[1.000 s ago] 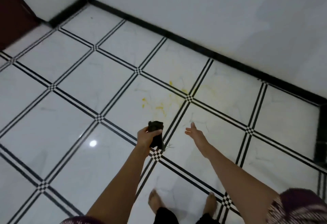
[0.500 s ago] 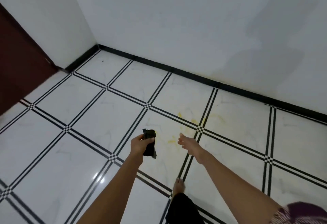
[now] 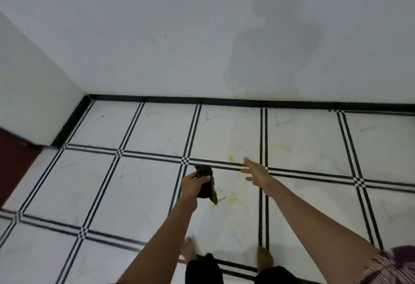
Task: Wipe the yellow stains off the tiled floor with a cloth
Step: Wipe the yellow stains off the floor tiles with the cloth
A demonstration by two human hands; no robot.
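Yellow stains (image 3: 232, 198) are smeared on the white tiled floor (image 3: 139, 185) in front of me, with more yellow marks (image 3: 231, 158) near the black grout lines and a faint patch (image 3: 283, 146) farther right. My left hand (image 3: 194, 186) grips a dark crumpled cloth (image 3: 205, 183) held above the floor, just left of the stains. Fingers spread, my right hand (image 3: 258, 173) hovers over the stained tiles and holds nothing.
A white wall (image 3: 202, 36) with a black skirting (image 3: 224, 100) runs across ahead, meeting a side wall at the left corner. A dark red door (image 3: 15, 162) is at the far left. My bare feet (image 3: 265, 259) stand just behind the stains.
The view has swung to face the wall squarely and I have stepped closer. Both hands stay raised; the left still holds the cloth, the right has stretched further out over the stains.
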